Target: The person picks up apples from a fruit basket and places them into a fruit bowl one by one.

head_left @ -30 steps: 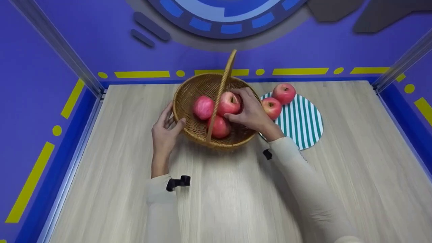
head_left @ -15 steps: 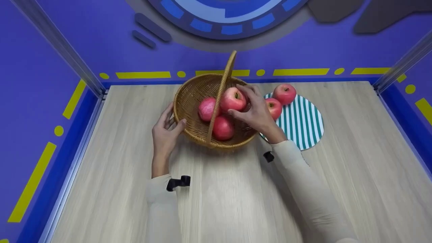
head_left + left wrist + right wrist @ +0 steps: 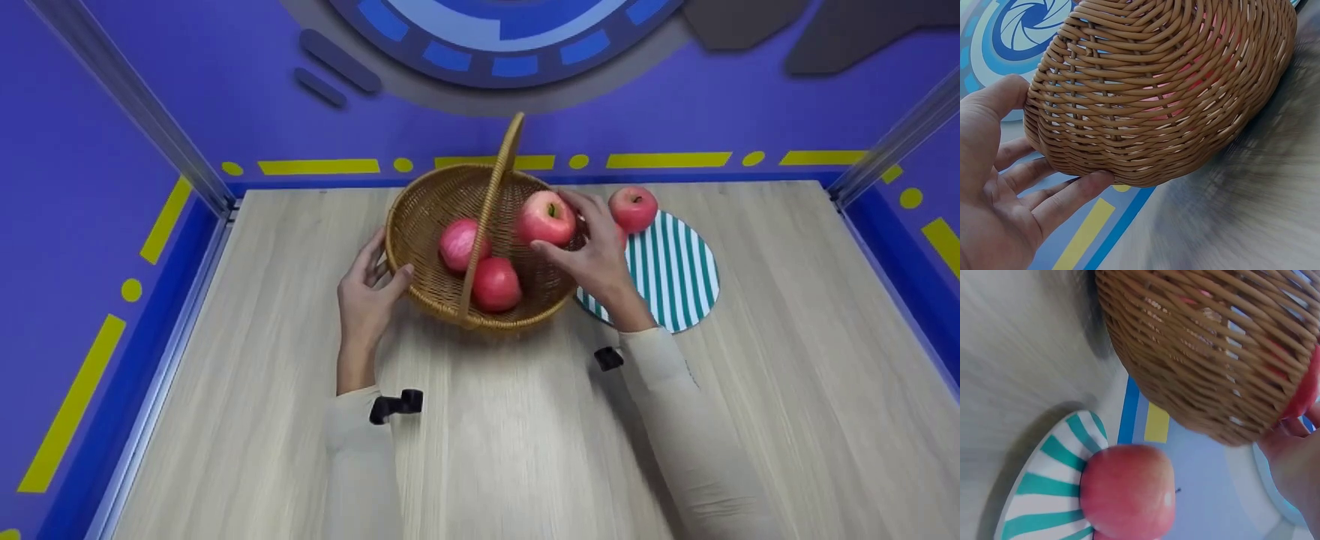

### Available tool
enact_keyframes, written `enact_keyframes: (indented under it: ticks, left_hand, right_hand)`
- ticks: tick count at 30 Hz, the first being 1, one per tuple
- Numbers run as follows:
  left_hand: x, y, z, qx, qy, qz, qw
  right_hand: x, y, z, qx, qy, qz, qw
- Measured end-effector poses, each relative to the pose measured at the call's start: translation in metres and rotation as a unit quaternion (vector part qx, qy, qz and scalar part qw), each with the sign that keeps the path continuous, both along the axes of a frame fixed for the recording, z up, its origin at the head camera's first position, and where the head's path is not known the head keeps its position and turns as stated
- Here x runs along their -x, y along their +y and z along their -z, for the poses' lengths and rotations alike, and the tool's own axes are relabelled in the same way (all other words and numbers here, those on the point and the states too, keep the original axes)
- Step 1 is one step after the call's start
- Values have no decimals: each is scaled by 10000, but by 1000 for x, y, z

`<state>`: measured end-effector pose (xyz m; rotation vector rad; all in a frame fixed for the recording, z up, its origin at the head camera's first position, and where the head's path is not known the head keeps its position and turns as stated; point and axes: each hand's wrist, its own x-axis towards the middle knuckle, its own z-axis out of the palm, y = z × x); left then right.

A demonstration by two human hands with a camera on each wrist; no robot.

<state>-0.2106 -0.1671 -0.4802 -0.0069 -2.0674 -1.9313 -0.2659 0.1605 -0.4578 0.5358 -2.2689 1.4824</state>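
A wicker basket (image 3: 431,199) with an arched handle stands at the back middle of the table. My left hand (image 3: 366,307) grips its left rim, thumb over the edge and fingers against the outside weave (image 3: 1129,101). Above the basket's right side, my right hand (image 3: 596,259) holds a red apple (image 3: 546,217) between thumb and fingers, at rim height. Two more apples, one left (image 3: 462,244) and one nearer (image 3: 496,285), lie in the basket, partly behind the handle. In the right wrist view the held apple (image 3: 1306,388) shows only partly, past the weave.
Right of the basket lies a round green-and-white striped mat (image 3: 671,277). One apple (image 3: 634,209) sits at its far edge; another beside it is mostly hidden by my right hand. Blue-purple panels (image 3: 750,120) border the wooden table (image 3: 480,435) at the back and sides.
My right hand has lifted the apple off the other two and moved it right, toward the basket's right rim. Those two apples shifted slightly. My left hand has stayed on the rim.
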Motion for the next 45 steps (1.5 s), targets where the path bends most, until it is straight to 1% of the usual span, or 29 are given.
enact_keyframes:
  ticks: [3, 7, 11, 16, 22, 26, 31, 35, 40, 45]
  left_hand:
    - [0, 0, 0, -7, -21, 2, 10000]
    - [0, 0, 0, -30, 7, -5, 10000]
    - [0, 0, 0, 54, 3, -30, 10000]
    - [-1, 0, 2, 94, 14, -15, 10000]
    - [0, -1, 2, 95, 45, -22, 9999]
    - [0, -1, 1, 175, 9, -54, 9998]
    - [0, -1, 1, 228, -14, -47, 9997]
    - [-1, -1, 1, 184, -47, -48, 9998]
    - [-1, -2, 2, 99, -116, -24, 9999]
    - [0, -1, 1, 20, -67, 26, 10000]
  right_hand:
    - [-2, 7, 1, 237, 147, 85, 9996]
    - [-6, 14, 1, 401, 248, 166, 9987]
    - [-11, 21, 1, 542, 209, 220, 9981]
    - [-18, 28, 0, 563, 167, 420, 9974]
    - [-21, 37, -1, 545, 39, 680, 9962]
    - [-23, 43, -7, 507, -35, 864, 9950]
    - [-32, 48, -23, 582, -84, 1122, 9919]
    - [-37, 56, -30, 612, -102, 1362, 9887]
    - [-35, 70, -26, 658, -90, 1566, 9854]
    - [-24, 90, -8, 597, -168, 1763, 9824]
